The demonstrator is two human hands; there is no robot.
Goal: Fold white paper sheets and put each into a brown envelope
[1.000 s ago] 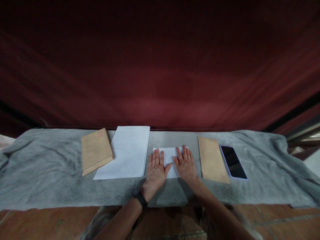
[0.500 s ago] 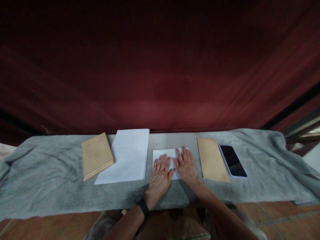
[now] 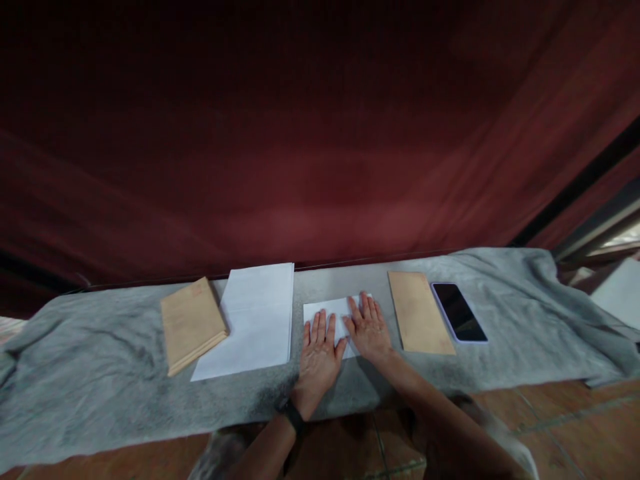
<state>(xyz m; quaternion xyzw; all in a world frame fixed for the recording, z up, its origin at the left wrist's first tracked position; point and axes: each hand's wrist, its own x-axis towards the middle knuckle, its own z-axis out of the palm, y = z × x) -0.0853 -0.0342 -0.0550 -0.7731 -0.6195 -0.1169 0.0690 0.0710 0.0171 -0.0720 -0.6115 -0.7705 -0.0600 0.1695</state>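
Gripping nothing, the left hand [image 3: 319,363] and right hand [image 3: 371,333] rest flat on the paper [image 3: 341,312], a small white rectangle midway along the grey cloth [image 3: 115,380], partly hidden under them. Both lie palm down, fingers pointing forward and slightly spread, thumbs turned toward each other. Left of the paper are larger white sheets [image 3: 257,323], their edge overlapped by a brown envelope stack [image 3: 193,323]; right of it, a single envelope [image 3: 421,313], with a phone [image 3: 459,313] just beside.

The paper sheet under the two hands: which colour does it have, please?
White; the paper sheet shows best in the head view, though partly covered.
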